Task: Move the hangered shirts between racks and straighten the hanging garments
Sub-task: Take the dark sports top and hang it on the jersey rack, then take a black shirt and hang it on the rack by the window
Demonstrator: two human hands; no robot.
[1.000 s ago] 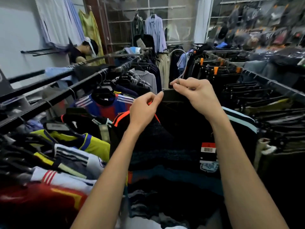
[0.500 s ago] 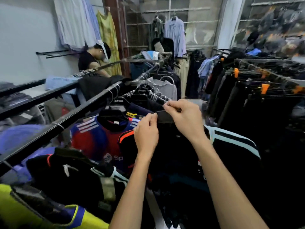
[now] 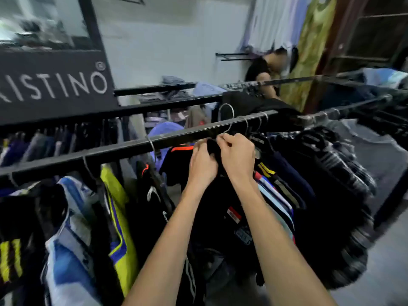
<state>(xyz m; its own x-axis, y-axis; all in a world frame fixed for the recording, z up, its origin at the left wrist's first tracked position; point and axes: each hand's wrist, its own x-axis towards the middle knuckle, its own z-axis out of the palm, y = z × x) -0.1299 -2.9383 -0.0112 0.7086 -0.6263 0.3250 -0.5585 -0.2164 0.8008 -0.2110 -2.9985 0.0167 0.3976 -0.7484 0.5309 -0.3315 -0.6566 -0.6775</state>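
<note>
Crowded rack [image 3: 132, 146] at 12 o'clock; we're pinching the black shirt's [image 3: 220, 195] collar with both hands [image 3: 204, 162] [image 3: 237, 155], fingers clamped, steadying its hanger hook [image 3: 227, 115] for hooking on.

Black shirt [image 3: 223, 195] with red tag, on wire hanger [image 3: 227, 120], hook just above black rack rail [image 3: 136, 144]

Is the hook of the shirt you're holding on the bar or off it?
Off, it seems. The wire hook rises above the black rail while both hands, left hand and right hand, grip the black shirt.

Black shirt [image 3: 212, 195] with orange trim, neon-yellow jersey [image 3: 119, 217], black rail [image 3: 132, 144].
</note>
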